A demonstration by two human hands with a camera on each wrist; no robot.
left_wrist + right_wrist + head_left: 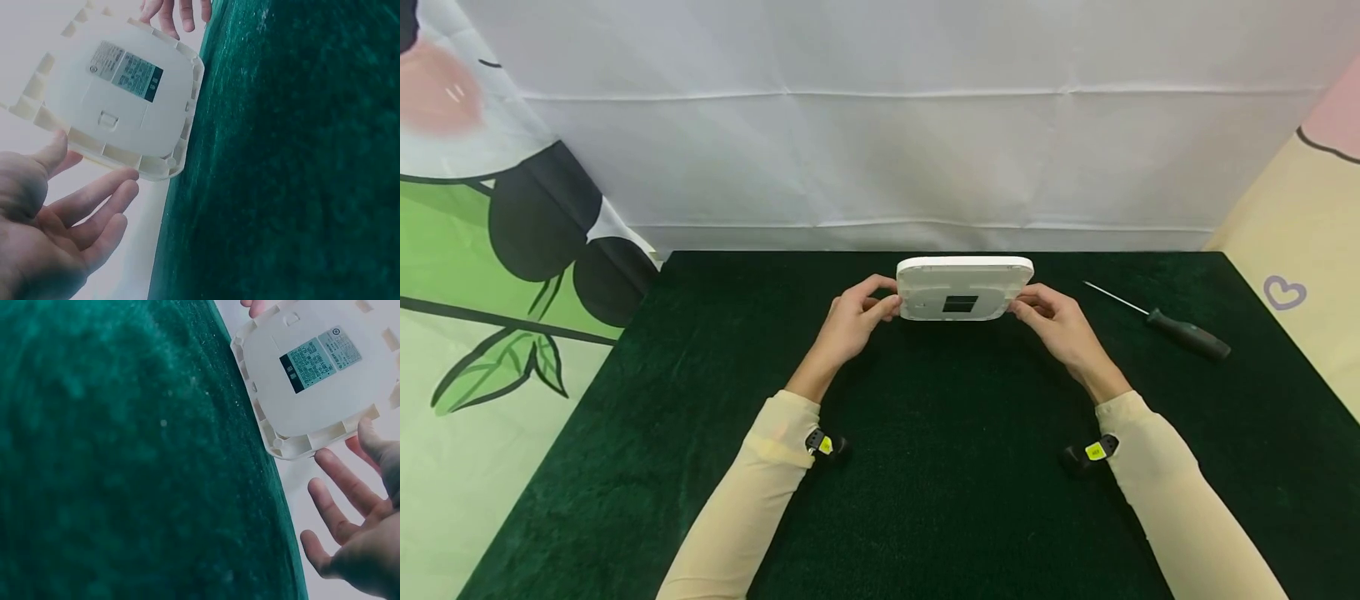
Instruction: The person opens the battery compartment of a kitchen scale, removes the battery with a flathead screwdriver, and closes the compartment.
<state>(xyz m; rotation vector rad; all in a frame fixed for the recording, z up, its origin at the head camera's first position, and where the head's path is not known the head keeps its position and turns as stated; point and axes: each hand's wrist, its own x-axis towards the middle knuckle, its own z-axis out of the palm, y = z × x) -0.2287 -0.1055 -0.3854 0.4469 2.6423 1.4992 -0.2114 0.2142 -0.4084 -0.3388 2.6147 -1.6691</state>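
Note:
A white plastic panel (925,292) with rounded corners stands tilted up near the back of the table, held between both hands. Its facing side carries a printed label with a dark block, and both wrist views show ribs along the rim and a small catch-like detail on the panel (75,103). My left hand (847,318) pinches the left edge between thumb and fingers. At the opposite edge, my right hand (1058,323) pinches with thumb and forefinger; its other fingers spread loosely in the right wrist view. The panel's far face is hidden.
A screwdriver (1187,333) with a dark handle lies on the right of the table, its shaft pointing back left. Dark green cloth (955,467) covers the table. A white curtain (880,150) hangs behind, with printed cloth at both sides.

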